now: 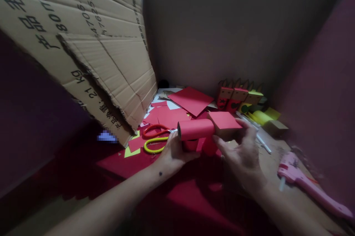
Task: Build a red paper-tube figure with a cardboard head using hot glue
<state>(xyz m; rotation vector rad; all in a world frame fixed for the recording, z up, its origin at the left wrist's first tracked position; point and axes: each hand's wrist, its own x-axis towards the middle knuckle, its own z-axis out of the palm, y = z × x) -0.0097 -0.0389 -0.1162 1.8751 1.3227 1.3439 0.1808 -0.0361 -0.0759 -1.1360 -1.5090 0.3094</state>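
Note:
A cardboard tube wrapped in red paper [195,130] lies sideways in the air over the table, its open end facing left. My left hand [174,153] is closed on it from below, with the fingers partly hidden behind it. Against the tube's right end sits a small cardboard box with a red paper top [225,120]. My right hand [244,151] grips this box between thumb and fingers. Just left of my left hand are scissors [154,144] with one red and one yellow handle loop, their blades partly hidden.
Red paper sheets [191,99] and scraps cover the table's back. A large cardboard sheet [116,62] leans at left. Several finished-looking box-and-tube figures [240,95] stand at back right, near a yellow roll [262,117]. A pink glue gun [302,180] lies at right.

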